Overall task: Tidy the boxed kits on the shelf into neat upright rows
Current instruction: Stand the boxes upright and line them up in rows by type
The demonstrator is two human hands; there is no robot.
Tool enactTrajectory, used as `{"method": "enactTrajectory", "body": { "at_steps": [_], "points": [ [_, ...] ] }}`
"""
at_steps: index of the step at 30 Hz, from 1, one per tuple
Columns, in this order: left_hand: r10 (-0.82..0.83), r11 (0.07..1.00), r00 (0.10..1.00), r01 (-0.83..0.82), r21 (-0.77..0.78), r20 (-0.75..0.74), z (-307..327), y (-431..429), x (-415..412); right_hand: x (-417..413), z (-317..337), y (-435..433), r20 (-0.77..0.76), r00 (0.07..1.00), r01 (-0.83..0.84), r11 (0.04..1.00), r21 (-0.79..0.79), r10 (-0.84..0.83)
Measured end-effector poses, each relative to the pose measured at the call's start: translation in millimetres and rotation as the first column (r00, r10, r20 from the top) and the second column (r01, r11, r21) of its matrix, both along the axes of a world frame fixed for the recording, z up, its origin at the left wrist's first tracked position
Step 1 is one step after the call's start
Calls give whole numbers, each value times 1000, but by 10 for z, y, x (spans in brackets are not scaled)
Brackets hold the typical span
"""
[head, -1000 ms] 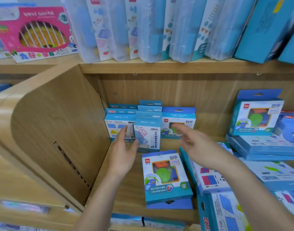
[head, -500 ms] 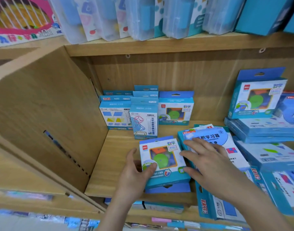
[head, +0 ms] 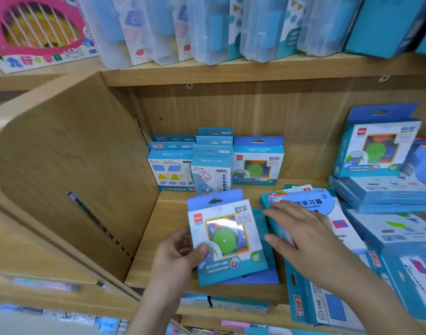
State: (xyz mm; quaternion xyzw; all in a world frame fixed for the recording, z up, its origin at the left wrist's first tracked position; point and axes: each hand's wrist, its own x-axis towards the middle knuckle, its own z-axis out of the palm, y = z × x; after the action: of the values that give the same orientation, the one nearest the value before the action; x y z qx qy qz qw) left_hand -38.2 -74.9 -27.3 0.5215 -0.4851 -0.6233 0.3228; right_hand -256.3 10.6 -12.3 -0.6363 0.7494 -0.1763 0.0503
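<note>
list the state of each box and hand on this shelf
left hand, grips the green-disc kit
green-disc kit, held, tilted, not upright
right hand, flat on the white kit
white kit, lying flat
back-row kits, upright
right stack, lying flat

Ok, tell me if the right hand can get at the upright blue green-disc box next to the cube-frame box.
Probably yes: the right hand lies open on a flat white-and-blue kit, and only bare shelf lies before the upright green-disc box.
</note>
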Motion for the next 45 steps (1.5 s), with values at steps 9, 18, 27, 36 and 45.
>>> {"method": "enactTrajectory", "body": {
  "at_steps": [9, 18, 27, 36, 45],
  "points": [
    [-165, 904, 984, 125, -409, -63, 535, 58, -345, -155, 765, -136, 778, 600, -72, 981, -182, 188],
    [-11, 502, 960, 248, -828, 281, 358, -273, -816, -824, 962, -578, 662, 743, 195, 912, -361, 103],
    [20, 439, 828, 496, -749, 560, 143, -324, -1025, -989, 401, -994, 607, 794, 178, 967, -181, -32],
    [420, 308, 580, 632, -711, 698, 141, -668, -1132, -873, 270, -1144, 310, 928, 257, 957, -133, -207],
    [521, 210, 538, 671, -711, 662, 130, -862, -1128, -793, 268, -1175, 90, 966, 239, 970, 38, -242]
  ]
}}
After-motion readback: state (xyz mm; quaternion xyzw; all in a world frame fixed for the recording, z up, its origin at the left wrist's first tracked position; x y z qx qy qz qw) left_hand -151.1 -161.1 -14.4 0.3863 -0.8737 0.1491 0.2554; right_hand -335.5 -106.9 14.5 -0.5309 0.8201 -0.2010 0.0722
